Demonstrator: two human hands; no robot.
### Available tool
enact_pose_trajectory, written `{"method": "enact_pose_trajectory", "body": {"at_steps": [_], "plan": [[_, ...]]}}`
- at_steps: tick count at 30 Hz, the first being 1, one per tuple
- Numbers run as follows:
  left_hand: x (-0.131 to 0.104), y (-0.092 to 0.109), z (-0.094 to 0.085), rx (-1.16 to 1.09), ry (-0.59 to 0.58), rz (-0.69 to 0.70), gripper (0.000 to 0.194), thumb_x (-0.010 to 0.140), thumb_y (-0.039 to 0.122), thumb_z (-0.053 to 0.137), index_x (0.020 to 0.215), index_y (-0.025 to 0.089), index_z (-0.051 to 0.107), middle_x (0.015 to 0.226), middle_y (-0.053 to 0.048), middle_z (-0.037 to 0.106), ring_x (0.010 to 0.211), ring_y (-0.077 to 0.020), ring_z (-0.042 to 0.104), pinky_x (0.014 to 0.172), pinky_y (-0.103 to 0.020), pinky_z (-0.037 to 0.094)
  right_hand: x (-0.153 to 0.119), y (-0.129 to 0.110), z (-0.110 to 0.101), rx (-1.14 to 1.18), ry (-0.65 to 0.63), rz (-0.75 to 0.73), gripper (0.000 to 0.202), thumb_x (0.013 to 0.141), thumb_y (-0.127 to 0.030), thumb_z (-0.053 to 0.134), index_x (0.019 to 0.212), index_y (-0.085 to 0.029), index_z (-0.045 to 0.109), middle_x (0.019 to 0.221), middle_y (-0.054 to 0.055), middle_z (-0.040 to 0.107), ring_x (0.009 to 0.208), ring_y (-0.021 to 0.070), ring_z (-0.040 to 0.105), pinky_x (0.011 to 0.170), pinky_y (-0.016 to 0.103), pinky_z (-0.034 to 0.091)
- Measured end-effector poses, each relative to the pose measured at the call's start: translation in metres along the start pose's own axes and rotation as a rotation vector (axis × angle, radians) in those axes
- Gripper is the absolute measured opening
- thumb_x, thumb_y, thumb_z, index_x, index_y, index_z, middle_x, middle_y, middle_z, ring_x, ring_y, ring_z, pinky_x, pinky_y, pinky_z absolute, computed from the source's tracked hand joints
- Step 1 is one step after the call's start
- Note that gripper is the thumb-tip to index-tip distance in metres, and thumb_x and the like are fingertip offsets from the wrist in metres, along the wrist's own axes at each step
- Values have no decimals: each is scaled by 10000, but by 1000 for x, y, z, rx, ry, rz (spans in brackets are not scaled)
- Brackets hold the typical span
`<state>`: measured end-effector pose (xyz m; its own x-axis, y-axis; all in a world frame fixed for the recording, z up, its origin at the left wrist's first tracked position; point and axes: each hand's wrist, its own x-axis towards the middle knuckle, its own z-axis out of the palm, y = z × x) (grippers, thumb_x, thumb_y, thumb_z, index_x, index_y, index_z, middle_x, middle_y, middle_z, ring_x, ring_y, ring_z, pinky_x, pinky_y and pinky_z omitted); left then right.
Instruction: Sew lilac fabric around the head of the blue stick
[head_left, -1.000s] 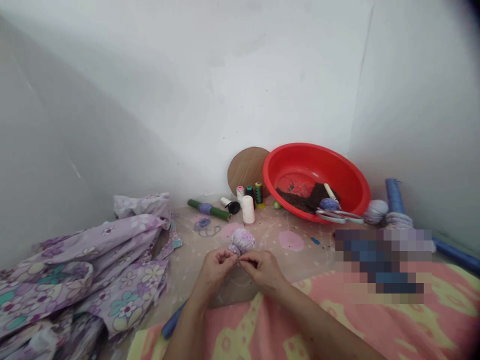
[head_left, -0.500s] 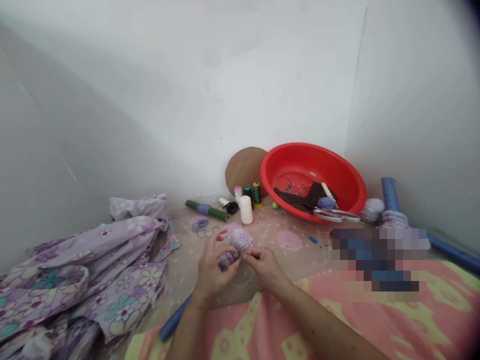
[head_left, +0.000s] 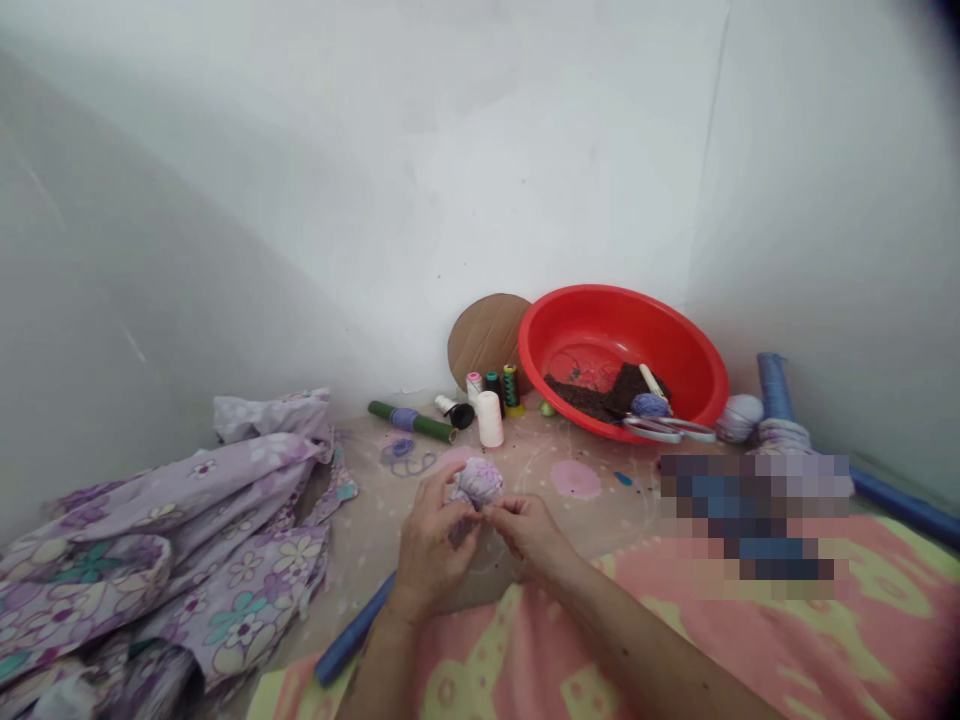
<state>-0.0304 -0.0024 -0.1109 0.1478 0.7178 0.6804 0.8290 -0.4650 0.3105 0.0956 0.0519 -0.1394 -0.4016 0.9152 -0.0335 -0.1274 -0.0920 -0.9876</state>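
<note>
A small ball wrapped in lilac flowered cloth (head_left: 480,482) is between my two hands near the middle of the view. My left hand (head_left: 439,535) curls its fingers round the ball's left side and lower end. From the right, my right hand (head_left: 529,530) pinches thumb and finger together at the ball's lower edge; whatever lies in that pinch is too small to make out. A blue rod (head_left: 354,632) slants up behind my left wrist, and the wrist and hand hide its upper part.
Lilac flowered cloth (head_left: 247,500) is heaped on the left. A white thread spool (head_left: 490,420) stands by several others and a green stick (head_left: 431,427) wound with purple yarn. A red basin (head_left: 712,350) leans behind, with scissors (head_left: 667,430) at its rim. Pink-yellow fabric (head_left: 540,660) lies in front.
The fingers of my left hand have closed in round the ball and cover the part below it that showed before. My right hand keeps its pinch at nearly the same place.
</note>
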Motion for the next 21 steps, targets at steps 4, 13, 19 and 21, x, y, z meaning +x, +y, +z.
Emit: {"method": "enact_pose_trajectory", "body": {"at_steps": [4,13,19,21], "plan": [[-1,-3,2,-46,19,-28,95,702,173,520,688,189,612,1236,-56,408,1029,-202,431,853,-369,395,0,1,0,-17,29,4,234,550,-354,554,435,-175,457,342,-82,278,368,57,296,373,195,214],[-2,-8,4,-156,5,-128,102,710,210,533,639,177,598,1222,-57,437,988,-188,461,758,-293,436,-2,-3,0,8,7,21,229,558,-322,549,429,-184,420,346,-90,275,355,48,252,381,197,187],[-1,-9,4,-236,-13,-196,98,706,205,535,638,164,592,1187,-76,463,936,-177,486,630,-233,448,1,1,-1,16,1,0,203,552,-317,532,435,-180,438,347,-88,295,356,43,226,388,201,167],[-2,-10,4,-261,-25,-221,86,699,189,536,639,161,591,1173,-77,470,927,-174,491,617,-226,447,1,2,-1,17,-5,-12,205,552,-322,530,436,-180,439,348,-88,296,359,43,220,390,203,162]]}}
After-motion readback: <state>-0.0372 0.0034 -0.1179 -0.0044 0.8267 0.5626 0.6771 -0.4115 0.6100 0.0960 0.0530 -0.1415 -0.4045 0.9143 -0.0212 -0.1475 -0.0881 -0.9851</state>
